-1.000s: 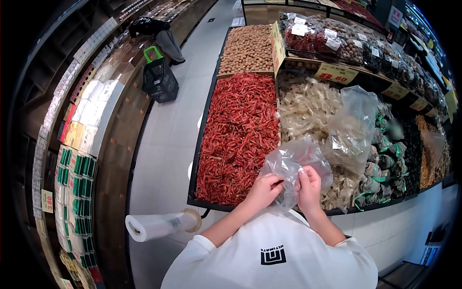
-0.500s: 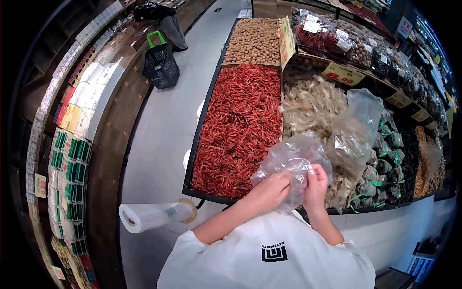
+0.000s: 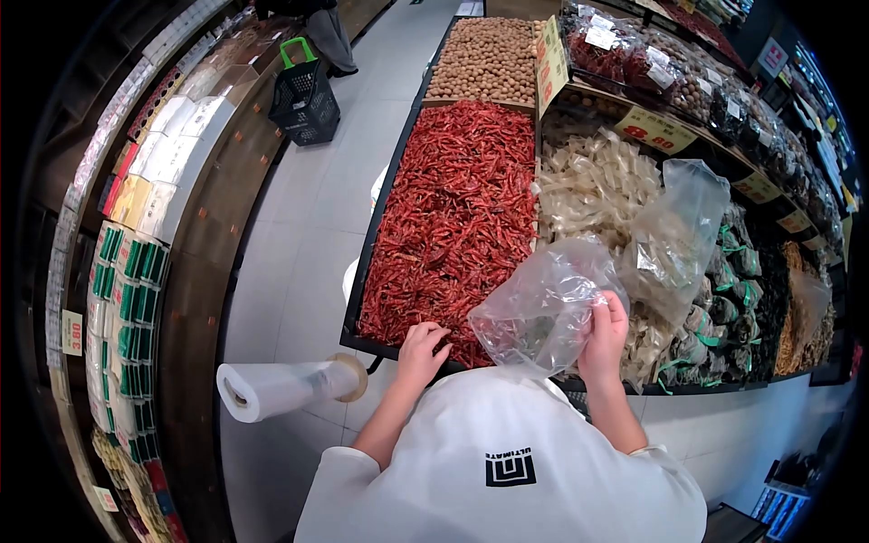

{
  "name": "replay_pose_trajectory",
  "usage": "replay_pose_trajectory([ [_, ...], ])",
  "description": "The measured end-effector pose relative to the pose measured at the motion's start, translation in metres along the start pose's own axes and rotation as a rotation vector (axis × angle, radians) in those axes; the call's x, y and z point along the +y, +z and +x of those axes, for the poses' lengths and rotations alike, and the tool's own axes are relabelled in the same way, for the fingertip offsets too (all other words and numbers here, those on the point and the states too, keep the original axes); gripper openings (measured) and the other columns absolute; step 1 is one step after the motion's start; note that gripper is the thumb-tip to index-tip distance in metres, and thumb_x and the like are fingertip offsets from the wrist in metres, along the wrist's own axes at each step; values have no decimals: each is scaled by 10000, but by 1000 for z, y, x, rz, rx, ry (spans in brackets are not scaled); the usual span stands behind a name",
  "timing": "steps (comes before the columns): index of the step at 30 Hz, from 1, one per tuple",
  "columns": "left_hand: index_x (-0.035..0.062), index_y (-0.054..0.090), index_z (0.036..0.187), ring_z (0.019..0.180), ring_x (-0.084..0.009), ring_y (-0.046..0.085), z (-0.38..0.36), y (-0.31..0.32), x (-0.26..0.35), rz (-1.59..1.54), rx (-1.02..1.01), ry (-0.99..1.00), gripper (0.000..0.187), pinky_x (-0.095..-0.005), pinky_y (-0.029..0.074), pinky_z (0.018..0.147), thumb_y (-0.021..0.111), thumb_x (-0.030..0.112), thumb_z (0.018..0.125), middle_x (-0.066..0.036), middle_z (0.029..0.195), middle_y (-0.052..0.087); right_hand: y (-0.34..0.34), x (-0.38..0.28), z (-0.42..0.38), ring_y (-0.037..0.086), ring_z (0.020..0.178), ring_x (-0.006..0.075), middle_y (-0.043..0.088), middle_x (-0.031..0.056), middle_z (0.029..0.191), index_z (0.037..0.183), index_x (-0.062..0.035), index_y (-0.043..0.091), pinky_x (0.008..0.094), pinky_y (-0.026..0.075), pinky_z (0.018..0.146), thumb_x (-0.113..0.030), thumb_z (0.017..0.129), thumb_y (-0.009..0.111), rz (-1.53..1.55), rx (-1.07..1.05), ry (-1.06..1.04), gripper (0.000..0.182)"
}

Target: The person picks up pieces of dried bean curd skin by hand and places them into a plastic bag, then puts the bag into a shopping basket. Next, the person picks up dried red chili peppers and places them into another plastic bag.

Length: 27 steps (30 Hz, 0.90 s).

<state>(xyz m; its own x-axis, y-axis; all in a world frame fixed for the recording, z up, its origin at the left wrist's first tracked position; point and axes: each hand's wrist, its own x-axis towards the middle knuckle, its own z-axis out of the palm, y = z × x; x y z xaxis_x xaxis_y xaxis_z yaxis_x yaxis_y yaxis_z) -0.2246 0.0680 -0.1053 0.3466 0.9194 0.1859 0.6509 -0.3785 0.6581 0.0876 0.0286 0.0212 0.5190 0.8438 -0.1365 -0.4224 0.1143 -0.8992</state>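
My left hand (image 3: pixel 422 350) rests on the front edge of the dried red chilies (image 3: pixel 453 217), its fingers slightly bent and touching them. In my right hand (image 3: pixel 605 335) the rim of a clear plastic bag (image 3: pixel 539 312) is pinched between thumb and fingers. The bag is puffed out and hangs over the chilies and the pale dried pieces (image 3: pixel 602 176). Another clear bag (image 3: pixel 679 240) lies on those pale pieces.
A plastic bag roll (image 3: pixel 281 391) sticks out left of the bin. Walnuts (image 3: pixel 484 59) fill the far compartment. Green-tied bundles (image 3: pixel 724 308) lie at right. A dark basket (image 3: pixel 305 104) stands in the aisle near a person (image 3: pixel 330 41).
My left hand has let go of the bag and moved left and down onto the chilies. My right hand still holds the bag, which is now more spread. The view has shifted slightly.
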Motion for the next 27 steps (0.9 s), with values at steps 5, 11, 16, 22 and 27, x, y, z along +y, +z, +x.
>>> replay_pose_trajectory([
  [5,61,758,987,1046,-307,629,7,9,-6,56,-31,32,198,-429,540,881,826,105,807,-73,1061,671,2,0,-7,468,536,18,560,-53,697,983,-76,604,187,349,454,-135,1096,556,21,-28,2,136],
  [11,60,740,931,968,-311,650,11,5,-13,48,-35,103,116,-436,533,879,795,98,836,-79,992,691,5,2,-11,465,527,32,544,-46,684,982,-71,600,201,348,454,-136,1099,549,13,-28,5,143],
  [16,63,767,1000,970,-310,655,13,4,-18,62,-2,147,176,-427,539,865,802,98,831,-92,990,703,8,3,-12,451,508,34,528,-47,663,981,-66,600,207,347,441,-146,1100,554,28,-32,23,151],
  [22,87,755,958,988,-294,634,14,2,-21,72,-91,159,133,-424,532,878,802,116,837,-59,970,667,7,4,-10,454,511,32,530,-47,665,978,-64,605,210,356,442,-148,1101,558,16,-33,21,156],
  [27,60,738,946,964,-315,676,27,-15,-2,-71,-85,67,117,-428,549,862,791,126,866,-90,969,719,7,3,-7,460,506,32,539,-45,661,980,-63,608,208,362,440,-136,1099,555,23,-22,33,150],
])
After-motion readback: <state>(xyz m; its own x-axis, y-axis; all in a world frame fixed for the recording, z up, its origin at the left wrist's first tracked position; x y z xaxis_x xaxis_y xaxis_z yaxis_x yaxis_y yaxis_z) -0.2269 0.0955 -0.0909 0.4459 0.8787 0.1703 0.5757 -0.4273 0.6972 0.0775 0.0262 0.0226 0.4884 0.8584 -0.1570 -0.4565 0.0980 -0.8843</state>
